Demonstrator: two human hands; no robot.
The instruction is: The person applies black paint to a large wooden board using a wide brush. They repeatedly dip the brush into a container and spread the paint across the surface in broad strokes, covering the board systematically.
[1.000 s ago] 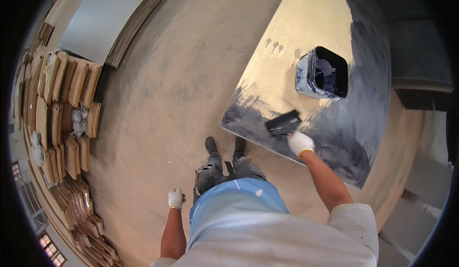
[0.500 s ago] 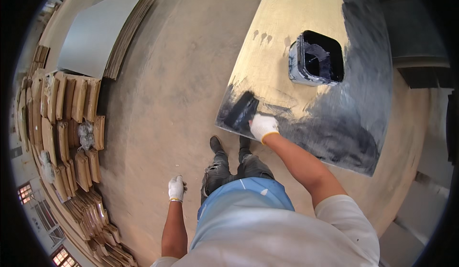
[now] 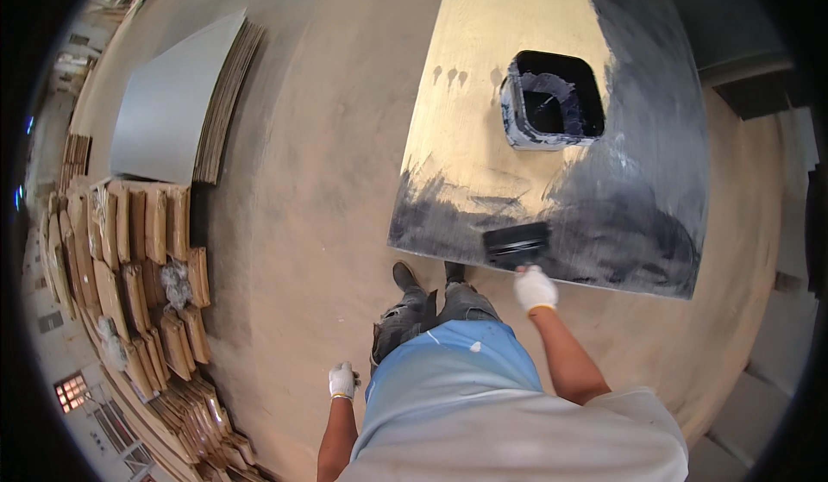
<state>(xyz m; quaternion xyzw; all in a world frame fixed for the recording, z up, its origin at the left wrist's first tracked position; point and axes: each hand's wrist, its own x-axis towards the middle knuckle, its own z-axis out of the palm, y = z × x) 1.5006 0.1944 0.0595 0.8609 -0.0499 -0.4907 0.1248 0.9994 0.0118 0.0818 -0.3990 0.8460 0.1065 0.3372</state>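
Panel (image 3: 470, 133): pale toward the left and far part, dark-coated along its right side and near edge
Right arm (image 3: 569, 357): elbow bent, forearm reaching forward and slanting inward toward the panel's near edge
Left arm (image 3: 337, 439): hangs low at the person's left side, well apart from the panel
Bucket (image 3: 519, 128): squarish, black-rimmed, paint-smeared, upright on the panel
Wide brush (image 3: 517, 245): over the panel's dark near edge, contact unclear
Right hand (image 3: 536, 289): gloved, fingers closed around the brush handle
Left hand (image 3: 343, 380): gloved, loosely curled, cannot tell whether it encloses anything
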